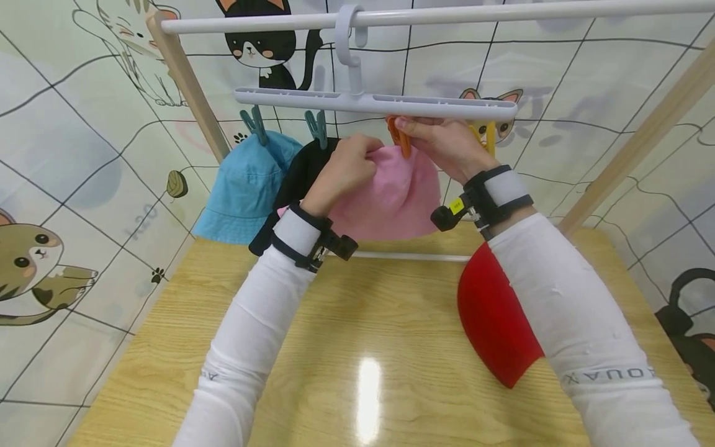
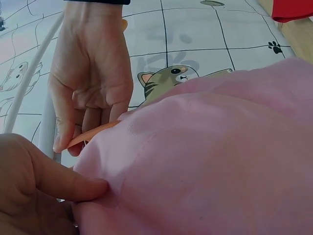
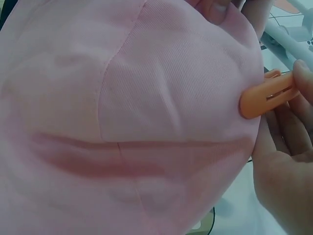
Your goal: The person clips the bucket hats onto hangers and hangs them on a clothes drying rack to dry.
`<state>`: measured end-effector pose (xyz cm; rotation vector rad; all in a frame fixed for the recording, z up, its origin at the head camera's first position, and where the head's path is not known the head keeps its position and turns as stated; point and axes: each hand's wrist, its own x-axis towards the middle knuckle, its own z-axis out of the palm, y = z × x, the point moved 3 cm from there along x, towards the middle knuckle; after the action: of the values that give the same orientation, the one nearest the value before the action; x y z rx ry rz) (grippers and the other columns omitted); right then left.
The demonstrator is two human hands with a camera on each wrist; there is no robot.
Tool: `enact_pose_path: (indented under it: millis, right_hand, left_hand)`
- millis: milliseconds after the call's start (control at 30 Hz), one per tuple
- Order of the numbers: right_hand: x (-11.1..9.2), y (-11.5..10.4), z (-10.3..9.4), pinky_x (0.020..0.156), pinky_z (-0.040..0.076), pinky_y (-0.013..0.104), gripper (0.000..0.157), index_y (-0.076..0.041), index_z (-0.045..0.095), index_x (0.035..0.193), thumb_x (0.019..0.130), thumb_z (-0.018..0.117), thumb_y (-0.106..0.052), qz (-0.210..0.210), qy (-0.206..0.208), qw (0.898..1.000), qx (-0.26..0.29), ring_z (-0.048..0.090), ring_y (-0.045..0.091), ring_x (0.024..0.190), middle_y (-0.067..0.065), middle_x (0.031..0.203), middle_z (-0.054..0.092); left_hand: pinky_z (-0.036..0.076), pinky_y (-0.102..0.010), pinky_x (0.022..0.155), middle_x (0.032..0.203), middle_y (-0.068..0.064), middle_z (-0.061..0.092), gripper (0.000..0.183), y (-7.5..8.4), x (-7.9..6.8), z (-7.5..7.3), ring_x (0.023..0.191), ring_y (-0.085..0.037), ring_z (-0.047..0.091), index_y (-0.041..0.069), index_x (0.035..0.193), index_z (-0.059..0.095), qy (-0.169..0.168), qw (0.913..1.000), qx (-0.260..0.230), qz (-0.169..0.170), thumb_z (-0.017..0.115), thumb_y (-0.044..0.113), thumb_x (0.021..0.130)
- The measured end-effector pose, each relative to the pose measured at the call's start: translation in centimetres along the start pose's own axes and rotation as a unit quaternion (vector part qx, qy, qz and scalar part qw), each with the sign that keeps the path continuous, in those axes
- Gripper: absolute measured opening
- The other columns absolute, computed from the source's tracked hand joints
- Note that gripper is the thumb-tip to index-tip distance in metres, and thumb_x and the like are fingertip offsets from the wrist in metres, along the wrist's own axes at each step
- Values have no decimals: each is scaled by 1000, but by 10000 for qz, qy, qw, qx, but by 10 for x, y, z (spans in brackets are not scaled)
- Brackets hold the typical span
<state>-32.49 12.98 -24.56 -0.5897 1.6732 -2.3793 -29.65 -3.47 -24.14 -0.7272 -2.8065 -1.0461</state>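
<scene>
A pink bucket hat (image 1: pixel 385 198) hangs under the bar of a pale plastic hanger (image 1: pixel 357 101). My left hand (image 1: pixel 353 164) pinches the hat's crown on its left side, thumb on the cloth in the left wrist view. With thumb and fingers my right hand (image 1: pixel 447 146) grips an orange clothespin (image 3: pixel 269 95), whose jaws sit over the top edge of the pink cloth. To the left, a light blue bucket hat (image 1: pixel 246 186) and a black hat (image 1: pixel 301 174) hang from teal clothespins (image 1: pixel 316 127). A yellow clothespin (image 1: pixel 490 138) shows behind my right hand.
The hanger hooks over a white rail (image 1: pixel 503 12) between wooden posts (image 1: pixel 187 81). A red cap or hat (image 1: pixel 497 316) lies on the wooden table (image 1: pixel 335 372) at the right, partly hidden by my right forearm. Behind stands a tiled wall with cartoon cats.
</scene>
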Motion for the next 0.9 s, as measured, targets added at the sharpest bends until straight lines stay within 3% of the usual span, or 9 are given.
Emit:
enact_pose_path:
  millis: [133, 400, 533, 633, 700, 900]
  right_hand:
    - [-1, 1, -2, 100, 41, 32, 25, -2, 70, 113, 89, 64, 4, 35, 40, 9999, 108, 55, 26, 105, 14, 108, 68]
    - [-1, 4, -4, 100, 41, 32, 26, -2, 67, 116, 90, 62, 1, -137, 37, 9999, -75, 54, 28, 114, 14, 112, 66]
    - [-3, 2, -7, 100, 40, 31, 25, -2, 64, 117, 92, 61, 0, -415, 113, 9971, -635, 54, 28, 115, 14, 114, 65]
    - [-5, -3, -11, 100, 40, 29, 25, -8, 62, 119, 94, 61, -7, -473, 310, 9874, -1480, 54, 25, 117, 11, 116, 64]
    - [-6, -7, -12, 101, 40, 29, 24, -8, 61, 119, 95, 60, -9, -474, 394, 9825, -1756, 54, 24, 118, 10, 117, 64]
    - [-8, -16, -12, 99, 42, 29, 24, -2, 61, 118, 95, 60, -6, -532, 402, 9839, -1657, 56, 26, 116, 14, 115, 64]
  left_hand:
    - [35, -28, 64, 90, -12, 60, 35, -4, -1, 5, 78, -24, 50, 0, 112, 66, 17, 9999, -98, -122, 43, -7, 87]
    - [39, -29, 68, 98, -12, 60, 35, -10, -5, 15, 83, -26, 52, 1, 121, 61, 26, 9999, -21, -102, 45, -2, 90]
    - [41, -30, 70, 98, -12, 61, 31, -6, -5, 19, 83, -25, 54, 2, 120, 60, 46, 9999, 125, -65, 47, 3, 93]
    - [44, -32, 72, 100, -11, 62, 29, -1, -5, 18, 85, -24, 56, 2, 120, 60, 54, 9996, 251, -66, 49, 7, 93]
    - [45, -33, 75, 103, -11, 63, 29, 3, -5, 17, 86, -24, 57, 2, 121, 60, 72, 9994, 336, -57, 51, 9, 94]
    - [46, -33, 81, 109, -11, 66, 28, 14, -7, 9, 94, -21, 59, 4, 120, 61, 188, 9987, 460, 64, 52, 14, 96]
